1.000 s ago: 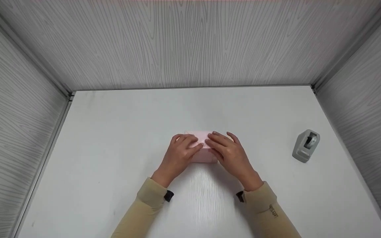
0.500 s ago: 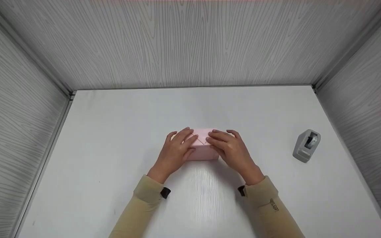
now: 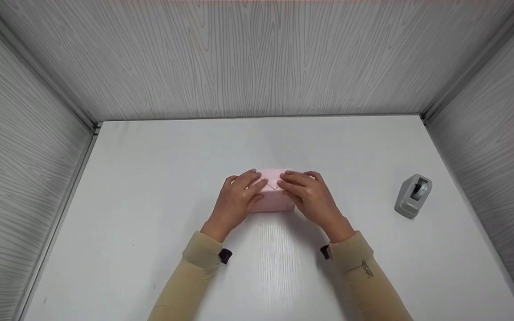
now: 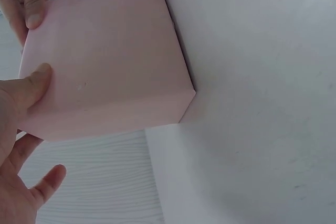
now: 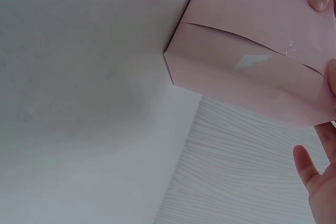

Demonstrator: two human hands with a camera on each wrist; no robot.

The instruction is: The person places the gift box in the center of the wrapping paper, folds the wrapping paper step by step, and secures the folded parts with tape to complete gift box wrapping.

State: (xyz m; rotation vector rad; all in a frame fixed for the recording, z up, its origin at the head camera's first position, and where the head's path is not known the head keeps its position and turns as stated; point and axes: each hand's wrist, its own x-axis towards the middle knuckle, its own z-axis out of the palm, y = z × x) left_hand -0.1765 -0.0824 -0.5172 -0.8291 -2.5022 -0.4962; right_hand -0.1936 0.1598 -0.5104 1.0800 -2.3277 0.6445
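A pink paper-wrapped box (image 3: 275, 203) sits on the white table near the middle of the head view, with creased fold lines meeting on its top. My left hand (image 3: 234, 201) grips its left end, thumb on the near face and fingers over the top edge. From the other end my right hand (image 3: 316, 199) holds it the same way. In the left wrist view, the box's near face (image 4: 110, 51) looks smooth. The right wrist view shows a long paper seam across it and a shiny patch (image 5: 253, 61) below the seam. The far side is hidden.
A grey tape dispenser (image 3: 408, 204) with a roll in it stands on the right part of the white table (image 3: 159, 178). Pale wood-grain panels (image 3: 257, 62) rise at the back and both sides.
Both hands and the box have shifted slightly away from the body. My left fingers, earlier bunched over the top, have moved back to the left end and lie more stretched.
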